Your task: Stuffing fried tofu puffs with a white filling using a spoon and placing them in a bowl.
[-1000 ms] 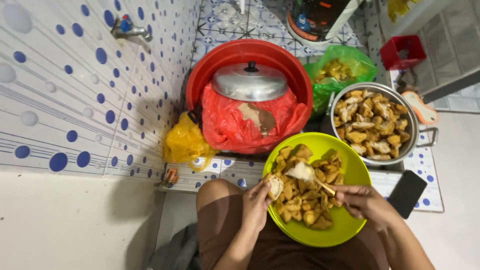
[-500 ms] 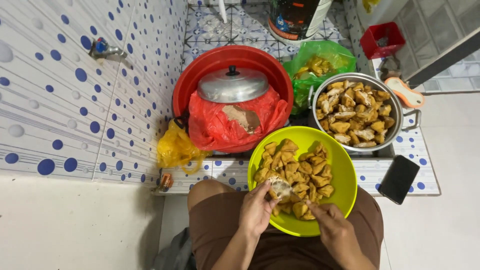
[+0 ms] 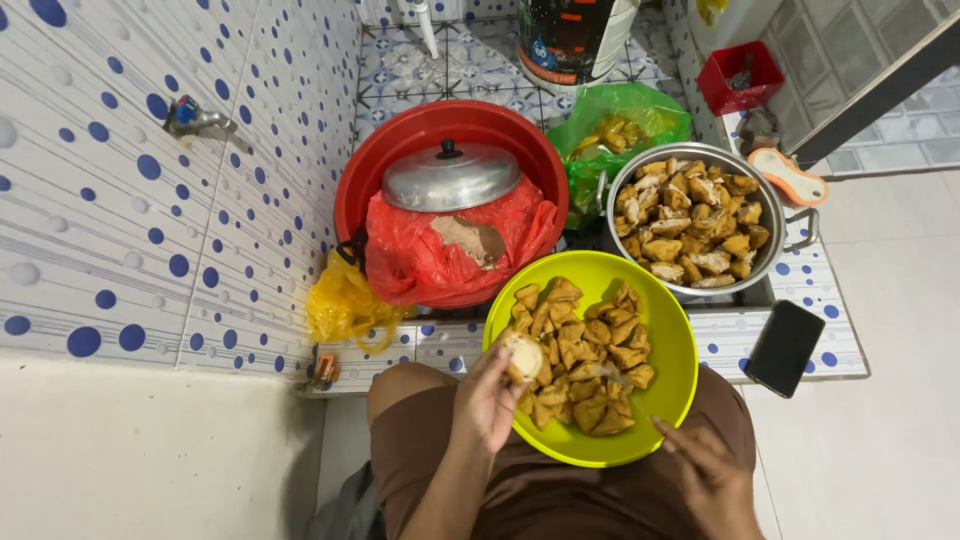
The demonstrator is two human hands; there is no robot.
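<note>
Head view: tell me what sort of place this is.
Probably a home washing or kitchen corner: white wall tiles with blue dots, a metal wall tap, and a steel pot of fried pieces on the tiled floor.

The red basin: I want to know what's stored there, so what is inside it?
Inside the red basin lie a red plastic bag, partly open on a brownish mass, and a metal lid on top. Whatever sits beneath the lid and bag is covered.

Head cam, looks steeply down, close over lap, wall left.
</note>
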